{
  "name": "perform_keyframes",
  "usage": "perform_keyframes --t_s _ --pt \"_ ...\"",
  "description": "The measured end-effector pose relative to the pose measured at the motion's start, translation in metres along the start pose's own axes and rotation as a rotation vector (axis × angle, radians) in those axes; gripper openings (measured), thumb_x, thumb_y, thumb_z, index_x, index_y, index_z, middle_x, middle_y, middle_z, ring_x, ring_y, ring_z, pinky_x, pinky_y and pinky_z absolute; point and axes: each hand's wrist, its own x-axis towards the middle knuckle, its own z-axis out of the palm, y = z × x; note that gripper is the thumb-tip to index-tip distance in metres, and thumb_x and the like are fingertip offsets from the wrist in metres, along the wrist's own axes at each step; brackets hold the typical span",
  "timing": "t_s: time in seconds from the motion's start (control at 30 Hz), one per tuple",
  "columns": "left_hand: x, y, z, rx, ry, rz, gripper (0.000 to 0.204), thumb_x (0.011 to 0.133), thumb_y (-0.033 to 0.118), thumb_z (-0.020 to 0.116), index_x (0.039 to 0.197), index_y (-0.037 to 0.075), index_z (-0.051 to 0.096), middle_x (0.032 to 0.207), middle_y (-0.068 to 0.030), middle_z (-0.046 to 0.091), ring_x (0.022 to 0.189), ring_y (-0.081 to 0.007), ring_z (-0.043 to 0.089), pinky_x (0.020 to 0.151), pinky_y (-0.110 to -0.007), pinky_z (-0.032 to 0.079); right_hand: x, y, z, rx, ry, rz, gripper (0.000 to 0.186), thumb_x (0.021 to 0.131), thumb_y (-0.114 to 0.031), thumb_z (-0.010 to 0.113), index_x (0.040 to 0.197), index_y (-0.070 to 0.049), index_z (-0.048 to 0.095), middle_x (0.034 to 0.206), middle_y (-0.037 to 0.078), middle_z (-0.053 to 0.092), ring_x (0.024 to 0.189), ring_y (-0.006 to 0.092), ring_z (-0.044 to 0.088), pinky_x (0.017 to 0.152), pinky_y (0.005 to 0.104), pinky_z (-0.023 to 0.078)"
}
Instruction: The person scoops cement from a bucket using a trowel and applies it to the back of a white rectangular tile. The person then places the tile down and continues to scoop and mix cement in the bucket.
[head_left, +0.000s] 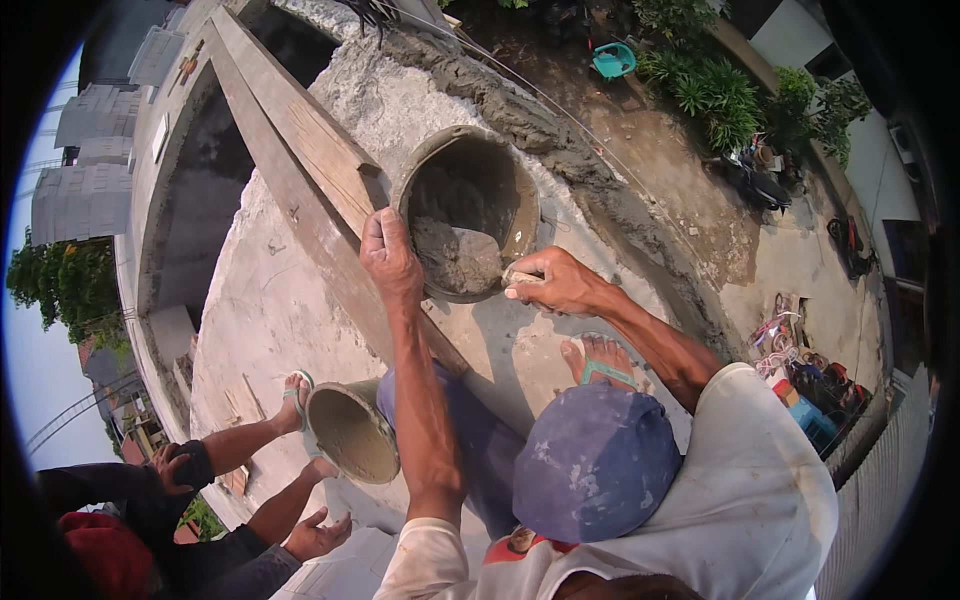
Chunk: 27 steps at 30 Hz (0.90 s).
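A round bucket (530,215) with mortar inside stands on the rough concrete. My left hand (393,255) is closed on its near left rim. My right hand (560,282) is closed around the short handle of a trowel at the bucket's near right side. The trowel's mortar-covered blade (458,258) reaches into the bucket, across its near part. A long wooden plank (300,130) ends just beside my left hand, with another board under it.
A second bucket (352,432) with grey residue lies tilted near my left leg. A co-worker's bare hands (320,537) and sandalled foot are at lower left. Fresh mortar (520,120) runs along the wall edge, with a drop to the yard beyond. A dark opening (205,150) gapes at left.
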Motion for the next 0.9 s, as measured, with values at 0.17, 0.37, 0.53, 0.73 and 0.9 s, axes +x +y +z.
perform_keyframes --t_s 0.17,0.37,0.53,0.73,0.9 --pt "0.025 -0.013 -0.029 -0.042 0.004 -0.04 0.029 0.113 0.027 0.054 0.106 0.003 0.068 0.091 0.0034 0.065 0.081 -0.0045 0.056 0.07 -0.023 0.046 -0.023 -0.026 -0.005 0.108 0.095 -0.037 0.029 0.098 -0.026 0.073 0.085 -0.001 0.068 0.068 0.001 0.06 0.056 0.0073 0.053 0.049 0.0282 0.042" --pt "0.026 -0.015 -0.035 -0.22 0.046 -0.157 0.028 0.113 0.027 0.052 0.107 0.003 0.066 0.096 0.0007 0.07 0.086 -0.0058 0.061 0.076 -0.024 0.051 -0.039 -0.027 -0.039 -0.065 0.359 0.037 0.026 0.099 -0.025 0.073 0.092 0.0 0.069 0.065 -0.002 0.055 0.056 0.0061 0.05 0.05 0.0279 0.04" --pt "0.02 -0.018 -0.041 -0.205 0.064 -0.113 0.032 0.114 0.03 0.051 0.114 0.002 0.067 0.101 -0.0013 0.07 0.089 -0.0075 0.064 0.08 -0.025 0.053 -0.018 -0.002 -0.047 -0.687 0.82 -0.221 0.027 0.092 -0.013 0.067 0.107 0.009 0.068 0.109 0.033 0.065 0.102 0.0443 0.068 0.088 0.0542 0.054" --pt "0.012 -0.026 -0.033 -0.233 0.057 -0.117 0.031 0.114 0.031 0.051 0.109 0.004 0.066 0.096 0.0014 0.068 0.084 -0.0052 0.06 0.075 -0.023 0.05 -0.01 0.031 -0.041 -0.89 0.878 -0.025 0.029 0.093 -0.009 0.067 0.117 0.005 0.059 0.109 0.024 0.056 0.102 0.046 0.063 0.084 0.0559 0.054" --pt "0.007 -0.017 -0.039 -0.197 0.096 -0.103 0.032 0.114 0.031 0.05 0.109 0.003 0.066 0.096 0.0015 0.068 0.083 -0.0046 0.06 0.074 -0.023 0.051 -0.047 0.039 -0.01 -0.842 0.74 0.003 0.035 0.096 -0.014 0.07 0.124 0.004 0.06 0.112 0.025 0.057 0.101 0.047 0.065 0.081 0.0526 0.056"
